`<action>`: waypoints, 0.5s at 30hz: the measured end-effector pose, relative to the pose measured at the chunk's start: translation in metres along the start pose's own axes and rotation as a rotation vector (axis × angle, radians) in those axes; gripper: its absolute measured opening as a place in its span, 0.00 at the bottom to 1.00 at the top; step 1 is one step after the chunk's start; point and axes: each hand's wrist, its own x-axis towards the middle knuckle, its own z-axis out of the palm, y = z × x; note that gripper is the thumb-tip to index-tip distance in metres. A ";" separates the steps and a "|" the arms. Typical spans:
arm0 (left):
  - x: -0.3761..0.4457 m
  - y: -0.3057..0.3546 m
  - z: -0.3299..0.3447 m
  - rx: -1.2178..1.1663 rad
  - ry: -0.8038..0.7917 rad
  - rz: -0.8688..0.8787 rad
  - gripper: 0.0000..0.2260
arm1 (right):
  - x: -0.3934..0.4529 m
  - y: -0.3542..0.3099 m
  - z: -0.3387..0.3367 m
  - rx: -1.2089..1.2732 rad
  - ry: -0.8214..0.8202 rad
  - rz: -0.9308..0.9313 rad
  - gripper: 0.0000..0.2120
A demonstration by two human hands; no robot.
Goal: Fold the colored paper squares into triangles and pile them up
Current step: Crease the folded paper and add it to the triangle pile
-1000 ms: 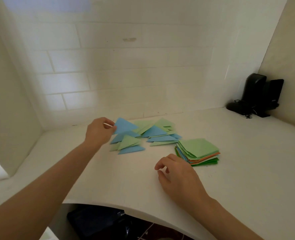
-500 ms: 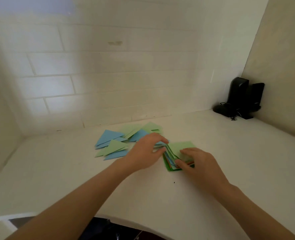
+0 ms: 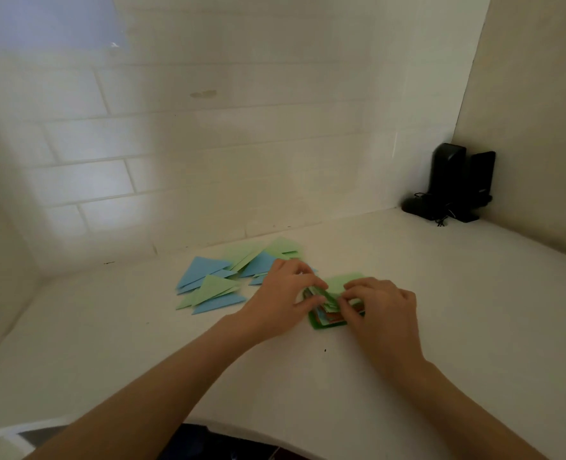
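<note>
A stack of colored paper squares, green on top with blue and orange edges showing, lies on the white counter in the middle. My left hand pinches the stack's lifted left edge between thumb and fingers. My right hand grips the sheets from the right, fingers curled over the top green square. To the left lies a loose pile of folded blue and light green triangles. The hands hide most of the stack.
Two black speakers with a cable stand in the back right corner. A tiled wall bounds the counter at the back and side walls close it left and right. The counter's front edge curves near my arms.
My left hand left the blue triangle on the pile and moved right to the stack. My right hand moved forward onto the stack. Both now grip the sheets' edges.
</note>
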 end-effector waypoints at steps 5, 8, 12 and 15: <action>-0.014 0.001 -0.016 0.000 0.136 0.089 0.11 | 0.003 -0.021 -0.018 -0.007 0.088 -0.184 0.05; -0.026 -0.002 -0.018 0.012 0.097 0.060 0.09 | -0.001 -0.025 -0.012 -0.057 0.030 -0.177 0.09; -0.041 -0.005 -0.016 -0.015 0.056 -0.002 0.15 | -0.002 -0.013 -0.006 -0.057 -0.090 -0.021 0.09; -0.049 -0.007 -0.018 -0.022 0.052 -0.011 0.15 | -0.001 -0.010 -0.013 0.070 -0.102 0.076 0.08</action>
